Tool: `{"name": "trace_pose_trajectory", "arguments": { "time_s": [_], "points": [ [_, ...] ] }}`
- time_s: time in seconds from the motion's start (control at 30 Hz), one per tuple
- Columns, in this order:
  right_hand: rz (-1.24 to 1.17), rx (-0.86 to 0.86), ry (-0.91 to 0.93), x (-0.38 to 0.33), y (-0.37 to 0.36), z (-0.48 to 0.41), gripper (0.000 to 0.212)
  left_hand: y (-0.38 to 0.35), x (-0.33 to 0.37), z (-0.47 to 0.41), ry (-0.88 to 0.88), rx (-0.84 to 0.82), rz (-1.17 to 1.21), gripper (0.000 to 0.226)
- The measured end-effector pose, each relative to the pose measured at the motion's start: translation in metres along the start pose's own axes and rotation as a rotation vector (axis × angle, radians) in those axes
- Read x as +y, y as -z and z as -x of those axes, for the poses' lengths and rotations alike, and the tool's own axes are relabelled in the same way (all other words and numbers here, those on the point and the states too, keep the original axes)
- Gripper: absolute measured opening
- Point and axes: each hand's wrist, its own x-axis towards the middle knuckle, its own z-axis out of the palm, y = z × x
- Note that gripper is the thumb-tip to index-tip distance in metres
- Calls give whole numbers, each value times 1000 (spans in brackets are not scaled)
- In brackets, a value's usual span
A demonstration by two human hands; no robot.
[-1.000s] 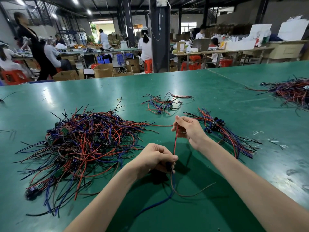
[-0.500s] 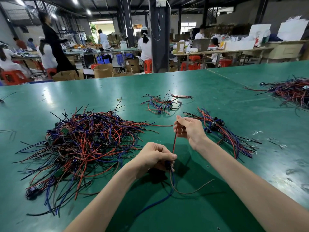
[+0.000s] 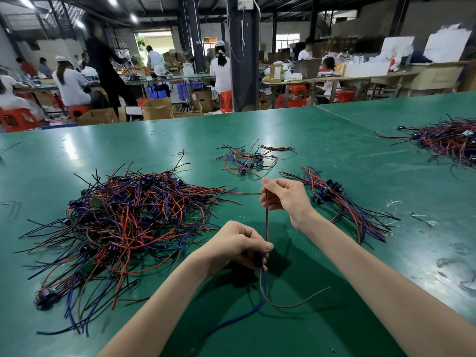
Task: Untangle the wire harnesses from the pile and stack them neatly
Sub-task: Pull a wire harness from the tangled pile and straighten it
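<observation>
Above the table [image 3: 334, 155], left hand [image 3: 237, 243] grips a harness [image 3: 262, 287], connector [image 3: 257, 258] half hidden; right hand [image 3: 286, 197] pinches its wire [image 3: 266, 217].

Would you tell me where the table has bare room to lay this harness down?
Bare table lies beyond the small cluster, and near you between big pile and sorted stack; the pile's side is crowded.

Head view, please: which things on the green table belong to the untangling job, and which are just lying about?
Job: left hand, right hand, held harness, tangled pile, neat stack.
Lying about: yellow band, plastic scraps, far pile at the right edge.
</observation>
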Motion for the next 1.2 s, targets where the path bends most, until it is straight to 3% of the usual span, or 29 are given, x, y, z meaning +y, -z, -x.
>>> {"name": "trace_pose_trajectory", "arguments": {
  "time_s": [0.5, 0.8, 1.07, 1.2],
  "points": [
    [37, -32, 42, 6, -3, 3, 30, -8, 0, 3, 0, -42, -25, 28],
    [-45, -91, -57, 7, -1, -1, 29, -4, -2, 2, -27, 31, -1, 21],
    [-104, -234, -144, 8, 2, -2, 62, 7, 3, -2, -110, 197, 117, 25],
    [-77, -278, -170, 9, 2, -1, 52, 15, 6, -3, -183, 334, 154, 24]
  ]
}}
